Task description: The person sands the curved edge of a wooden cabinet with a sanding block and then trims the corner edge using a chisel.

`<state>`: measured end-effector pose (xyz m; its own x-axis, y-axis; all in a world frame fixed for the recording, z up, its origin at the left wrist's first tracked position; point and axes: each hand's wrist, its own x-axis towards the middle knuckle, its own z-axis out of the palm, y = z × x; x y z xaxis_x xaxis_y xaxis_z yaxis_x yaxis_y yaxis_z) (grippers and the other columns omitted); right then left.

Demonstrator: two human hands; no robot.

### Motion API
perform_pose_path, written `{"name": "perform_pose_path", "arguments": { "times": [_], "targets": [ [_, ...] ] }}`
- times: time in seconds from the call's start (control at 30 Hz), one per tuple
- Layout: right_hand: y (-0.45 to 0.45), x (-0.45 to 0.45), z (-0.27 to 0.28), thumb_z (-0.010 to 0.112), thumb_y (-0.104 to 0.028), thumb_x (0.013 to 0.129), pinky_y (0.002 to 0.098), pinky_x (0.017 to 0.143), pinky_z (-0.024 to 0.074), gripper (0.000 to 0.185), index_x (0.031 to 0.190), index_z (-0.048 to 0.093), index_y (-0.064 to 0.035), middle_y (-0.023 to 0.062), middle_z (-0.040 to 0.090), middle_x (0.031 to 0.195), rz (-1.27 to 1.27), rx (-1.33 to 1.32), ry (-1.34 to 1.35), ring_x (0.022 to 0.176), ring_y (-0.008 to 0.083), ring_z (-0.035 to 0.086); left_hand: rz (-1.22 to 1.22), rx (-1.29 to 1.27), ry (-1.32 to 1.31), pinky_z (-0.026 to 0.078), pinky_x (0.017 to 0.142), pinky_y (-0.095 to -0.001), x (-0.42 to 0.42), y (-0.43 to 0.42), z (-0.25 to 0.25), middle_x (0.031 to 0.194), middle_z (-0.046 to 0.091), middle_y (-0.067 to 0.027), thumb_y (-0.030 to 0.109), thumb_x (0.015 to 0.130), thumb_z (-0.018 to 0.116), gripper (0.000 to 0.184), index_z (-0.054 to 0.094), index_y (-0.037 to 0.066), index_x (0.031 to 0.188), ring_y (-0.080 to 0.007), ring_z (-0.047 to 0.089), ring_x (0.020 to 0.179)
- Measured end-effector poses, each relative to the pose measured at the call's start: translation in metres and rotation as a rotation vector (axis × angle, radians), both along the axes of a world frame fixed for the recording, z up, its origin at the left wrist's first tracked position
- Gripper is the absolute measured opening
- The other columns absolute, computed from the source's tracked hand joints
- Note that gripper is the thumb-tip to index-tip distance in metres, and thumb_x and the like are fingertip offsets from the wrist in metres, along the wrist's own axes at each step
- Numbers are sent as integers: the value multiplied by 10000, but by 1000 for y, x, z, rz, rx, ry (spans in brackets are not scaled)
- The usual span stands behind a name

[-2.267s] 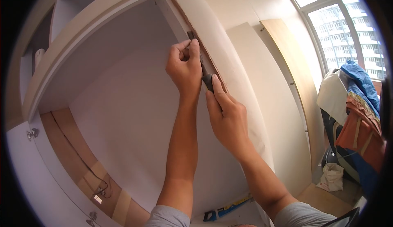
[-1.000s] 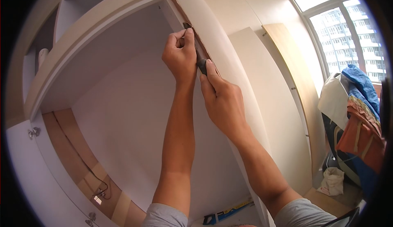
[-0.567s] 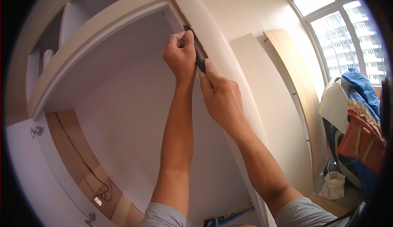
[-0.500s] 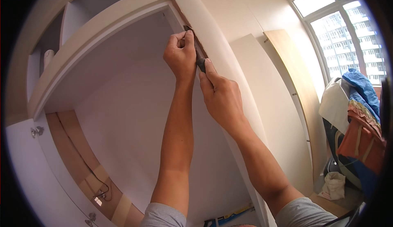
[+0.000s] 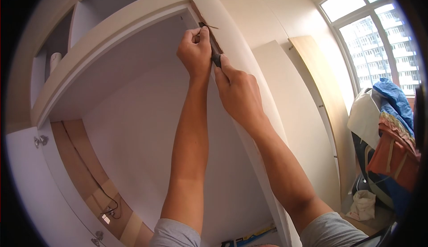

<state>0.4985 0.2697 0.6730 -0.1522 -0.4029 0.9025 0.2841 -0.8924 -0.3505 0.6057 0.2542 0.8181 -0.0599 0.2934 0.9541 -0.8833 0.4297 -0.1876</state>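
Observation:
My right hand (image 5: pixel 240 91) is closed around the dark handle of a chisel (image 5: pixel 216 60), which points up along the inner edge of the white cabinet frame (image 5: pixel 236 46). Higher up, my left hand (image 5: pixel 195 51) pinches near the front end of the tool, its fingertips against the frame. A thin curled wood shaving (image 5: pixel 211 26) sticks out by the blade's tip. Bare brown wood shows in a narrow strip (image 5: pixel 196 10) of the edge above and below the tip. My left fingers hide most of the blade.
An open cabinet door (image 5: pixel 31 180) with hinges hangs at lower left. Large panels (image 5: pixel 318 91) lean against the wall at right. Beyond them, blue and orange cloth (image 5: pixel 394 131) is piled below the window (image 5: pixel 370 37). A saw-like tool (image 5: pixel 249 238) lies low inside the cabinet.
Both hands and the chisel have moved slightly up along the frame edge. A thin shaving now stands out at the tip, and the view has shifted a little.

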Motion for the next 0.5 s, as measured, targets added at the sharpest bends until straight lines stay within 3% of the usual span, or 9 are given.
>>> {"name": "perform_pose_path", "arguments": {
  "times": [0.07,0.5],
  "targets": [
    [-1,0,4,627,-251,1092,449,609,499,430,1433,689,4,234,638,666,-1,-5,3,565,326,638,-19,-40,-35,548,652,-326,2,-2,6,751,750,-61,200,968,819,209,780,-4,946,-145,680,659],
    [-4,-9,27,608,-257,1081,484,663,519,451,1442,680,4,276,683,750,-20,-35,25,669,397,699,69,-76,-46,576,671,-349,2,-3,31,773,788,-99,223,964,814,227,799,-3,952,-188,741,680]
  ]
}}
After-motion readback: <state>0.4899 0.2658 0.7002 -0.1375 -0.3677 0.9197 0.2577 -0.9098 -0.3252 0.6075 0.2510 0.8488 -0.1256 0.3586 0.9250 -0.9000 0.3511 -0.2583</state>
